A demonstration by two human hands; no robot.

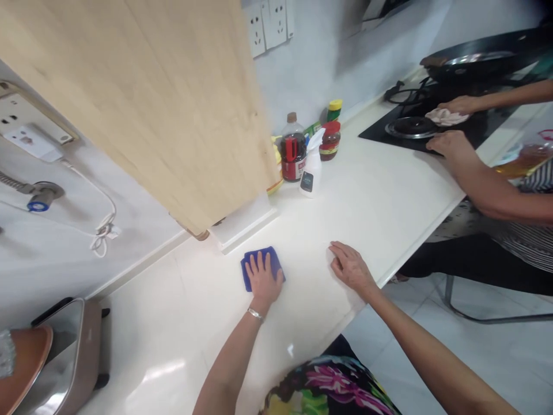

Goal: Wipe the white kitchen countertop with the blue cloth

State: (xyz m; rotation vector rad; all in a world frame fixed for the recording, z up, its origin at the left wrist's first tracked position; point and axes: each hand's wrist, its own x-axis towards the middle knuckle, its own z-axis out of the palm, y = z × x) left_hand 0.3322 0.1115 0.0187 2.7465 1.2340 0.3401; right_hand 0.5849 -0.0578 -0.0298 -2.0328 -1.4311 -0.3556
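My left hand (pixel 262 281) lies flat with its fingers spread on a folded blue cloth (pixel 275 260), pressing it against the white countertop (pixel 173 323). A silver bracelet circles that wrist. Near the counter's front edge, my right hand (pixel 352 268) rests with its fingers loosely bent and partly apart, nothing in it. Beyond the hands stand a white spray bottle (pixel 311 167), a dark sauce bottle with a brown cap (pixel 292 151) and a red-lidded jar (pixel 330 141).
Right, another person's hands (pixel 453 141) work at the black stove (pixel 384 124), one on a pale rag (pixel 447 117). A wok (pixel 470 66) sits behind. A wooden cabinet panel (pixel 164 98) juts in above the counter. An appliance (pixel 82 357) stands lower left.
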